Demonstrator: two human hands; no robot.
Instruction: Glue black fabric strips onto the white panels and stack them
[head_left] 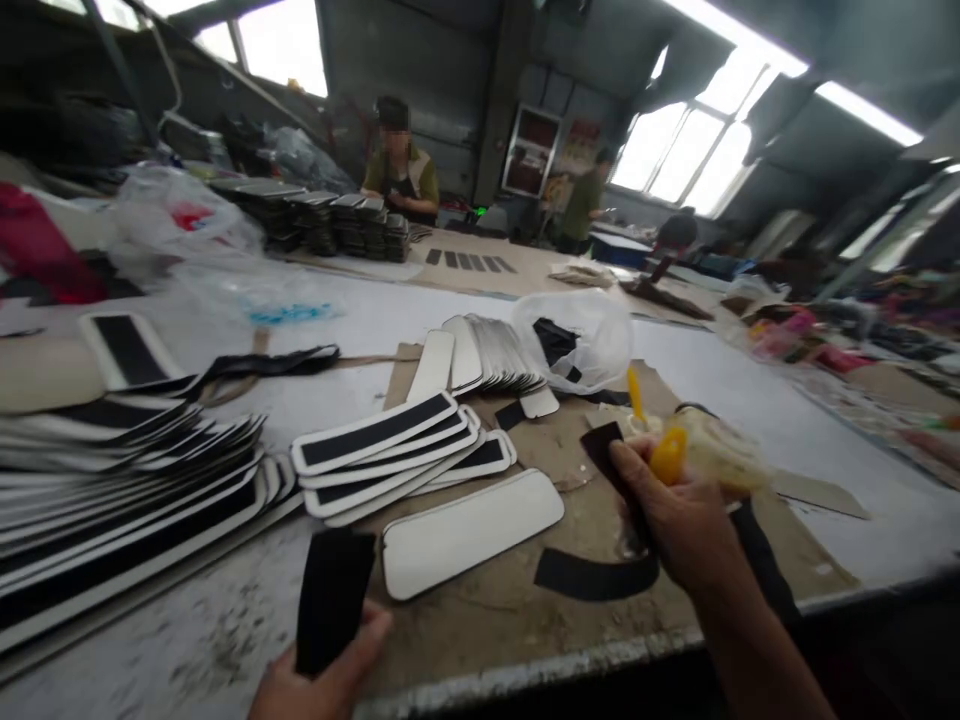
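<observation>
My left hand (322, 670) grips a black strip (335, 598) between thumb and fingers near the front edge of the table. Another dark strip (606, 452) is pinched in my right hand (686, 520), and a yellow handle (667, 456) shows against its fingers; whether the hand holds that handle too I cannot tell. White rounded panels (472, 535) lie between the hands. Behind them is a fanned pile of white panels with black strips on top (379, 435). A loose black strip (596, 574) rests on the brown sheet (480, 625), left of my right forearm.
Tall stacks of black-and-white panels (127, 520) fill the left side. Behind stand a row of white panels (491, 355) and a clear plastic bag (589, 345) with black pieces. A cloudy container (724, 450) sits beyond my right hand. Two people work farther back.
</observation>
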